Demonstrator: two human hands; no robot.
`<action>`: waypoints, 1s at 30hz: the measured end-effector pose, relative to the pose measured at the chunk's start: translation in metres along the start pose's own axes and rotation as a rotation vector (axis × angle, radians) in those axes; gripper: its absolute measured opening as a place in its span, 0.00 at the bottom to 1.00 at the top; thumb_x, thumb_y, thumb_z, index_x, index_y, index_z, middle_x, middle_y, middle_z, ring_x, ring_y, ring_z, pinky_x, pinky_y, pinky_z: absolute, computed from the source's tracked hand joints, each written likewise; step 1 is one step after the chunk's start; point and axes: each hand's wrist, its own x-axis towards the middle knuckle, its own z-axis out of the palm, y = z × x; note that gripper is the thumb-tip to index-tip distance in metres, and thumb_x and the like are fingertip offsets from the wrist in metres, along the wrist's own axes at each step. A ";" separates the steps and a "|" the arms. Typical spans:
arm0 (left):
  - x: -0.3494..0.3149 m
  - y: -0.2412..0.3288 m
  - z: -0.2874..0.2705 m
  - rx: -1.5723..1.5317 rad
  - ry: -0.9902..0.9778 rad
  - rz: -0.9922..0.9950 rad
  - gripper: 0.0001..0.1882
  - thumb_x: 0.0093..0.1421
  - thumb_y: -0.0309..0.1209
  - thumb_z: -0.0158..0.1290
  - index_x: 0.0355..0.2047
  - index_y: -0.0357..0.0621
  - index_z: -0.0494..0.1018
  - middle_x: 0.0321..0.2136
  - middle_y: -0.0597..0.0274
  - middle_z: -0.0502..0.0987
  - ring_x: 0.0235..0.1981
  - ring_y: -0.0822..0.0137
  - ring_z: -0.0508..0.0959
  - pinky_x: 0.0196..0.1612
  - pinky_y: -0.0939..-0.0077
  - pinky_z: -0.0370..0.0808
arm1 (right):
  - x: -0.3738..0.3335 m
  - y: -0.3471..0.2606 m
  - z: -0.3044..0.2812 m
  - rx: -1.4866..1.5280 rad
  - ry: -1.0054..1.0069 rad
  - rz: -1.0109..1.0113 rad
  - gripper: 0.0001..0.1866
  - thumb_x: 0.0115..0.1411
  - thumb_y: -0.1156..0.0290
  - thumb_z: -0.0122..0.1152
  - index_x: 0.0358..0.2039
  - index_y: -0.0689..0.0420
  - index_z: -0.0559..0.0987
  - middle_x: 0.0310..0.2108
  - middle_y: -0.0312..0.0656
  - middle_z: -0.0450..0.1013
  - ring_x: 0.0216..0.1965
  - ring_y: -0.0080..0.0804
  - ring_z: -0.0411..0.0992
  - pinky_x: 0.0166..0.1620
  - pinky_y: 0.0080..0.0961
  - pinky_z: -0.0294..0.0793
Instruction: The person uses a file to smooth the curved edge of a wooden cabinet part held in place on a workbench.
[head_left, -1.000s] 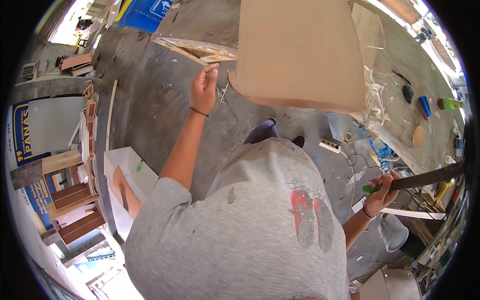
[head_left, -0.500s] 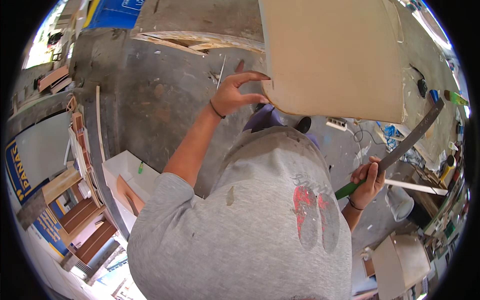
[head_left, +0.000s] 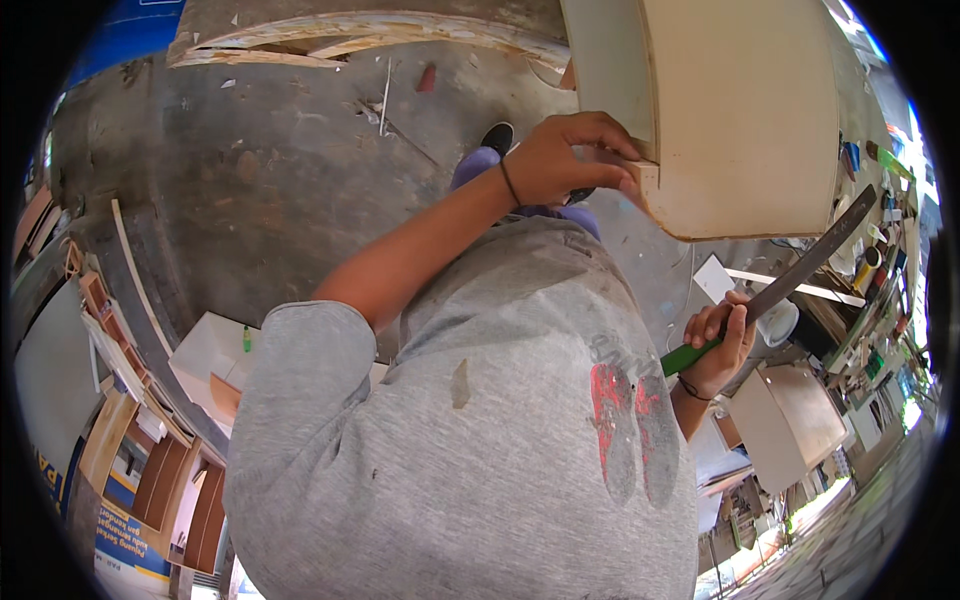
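A pale wooden cabinet (head_left: pixel 745 120) stands in front of me at the upper right, with a rounded lower corner and a thin darker edge. My left hand (head_left: pixel 575 160) pinches the small notched end at this corner, thumb below and fingers above. In my right hand (head_left: pixel 720 345) is a long flat file (head_left: pixel 800 270), gripped near where its green handle meets the dark blade. The blade slants up and to the right, its tip beside the cabinet's lower right corner. The far side of the cabinet is out of sight.
A wooden board structure with a rough, split edge (head_left: pixel 400 32) lies across the top. To the left are a white open box (head_left: pixel 205 350) and a wooden shelf unit (head_left: pixel 150 460). A pale box (head_left: pixel 785 420) and cluttered tools stand at right. Scraps litter the concrete floor.
The view has swung, and the cabinet now shows its inner side too. My left hand remains at its corner, with the arm reaching further across. The file stays in my right hand.
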 end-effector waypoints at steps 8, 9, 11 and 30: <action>0.003 0.006 0.005 -0.324 -0.018 -0.229 0.13 0.52 0.24 0.61 0.39 0.38 0.76 0.34 0.65 0.75 0.15 0.79 0.71 0.11 0.85 0.63 | -0.022 -0.002 0.021 -0.041 0.018 0.015 0.12 0.68 0.65 0.47 0.43 0.61 0.71 0.15 0.33 0.59 0.12 0.21 0.58 0.16 0.20 0.61; 0.004 0.004 0.004 -0.314 -0.018 -0.188 0.13 0.52 0.24 0.61 0.39 0.38 0.76 0.34 0.65 0.75 0.15 0.79 0.71 0.11 0.85 0.64 | -0.024 -0.001 0.022 -0.044 0.026 0.020 0.12 0.68 0.65 0.47 0.43 0.61 0.71 0.15 0.33 0.59 0.12 0.21 0.59 0.16 0.20 0.61; 0.005 0.003 0.003 -0.309 -0.024 -0.146 0.12 0.52 0.24 0.61 0.38 0.39 0.76 0.34 0.65 0.75 0.15 0.79 0.71 0.11 0.84 0.64 | -0.025 0.001 0.024 -0.050 0.040 0.021 0.12 0.68 0.65 0.47 0.43 0.62 0.71 0.15 0.33 0.59 0.12 0.21 0.59 0.16 0.20 0.61; 0.019 0.031 -0.021 0.339 -0.220 0.087 0.25 0.36 0.35 0.73 0.33 0.40 0.75 0.34 0.57 0.77 0.36 0.63 0.78 0.40 0.73 0.73 | -0.029 0.011 0.018 -0.196 0.164 0.211 0.16 0.70 0.58 0.42 0.42 0.60 0.68 0.15 0.34 0.63 0.13 0.17 0.60 0.17 0.14 0.60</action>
